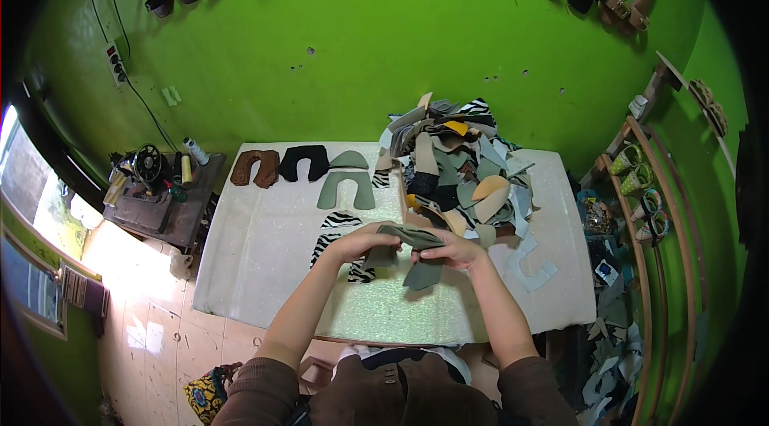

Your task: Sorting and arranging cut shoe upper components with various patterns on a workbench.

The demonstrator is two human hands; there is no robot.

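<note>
With both my left hand [358,243] and right hand [450,248] pinching the grey-green cut piece [416,254] above the table [264,266], I should keep its edges aligned and flat while sorting.

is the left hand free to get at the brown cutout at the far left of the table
Probably not right now: the left hand is holding the grey-green piece together with the right hand. The path over the table to the brown cutout looks open, though it lies at the far edge.
</note>
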